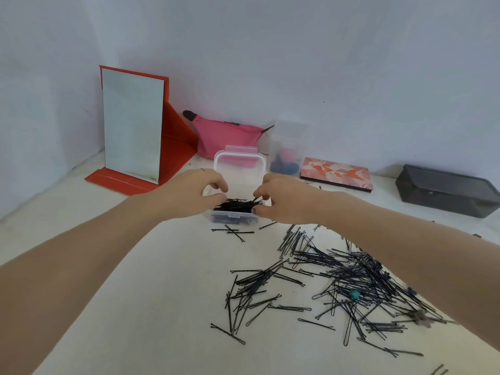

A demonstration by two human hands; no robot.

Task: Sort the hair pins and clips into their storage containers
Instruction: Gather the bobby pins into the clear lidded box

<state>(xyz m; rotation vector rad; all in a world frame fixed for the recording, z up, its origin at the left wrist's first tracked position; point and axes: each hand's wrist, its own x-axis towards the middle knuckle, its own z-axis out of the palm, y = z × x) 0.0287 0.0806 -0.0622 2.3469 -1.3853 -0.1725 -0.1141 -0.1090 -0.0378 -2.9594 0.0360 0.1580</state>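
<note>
Loose hair pins [338, 280] lie heaped just in front of the clear box [238, 185], where the right hand [281, 201] pinches pins over the full stack and the left hand [189, 190], fingers curled, steadies its rim, so overfilling could spill pins.

Red-framed standing mirror [131, 125] upright at far left of the white desk [162, 266]. Pink zip pouch [224, 136] lies just right of it. Floral-patterned flat case [336, 173] farther right; dark lidded box [446, 190] at far right, against the wall.
</note>
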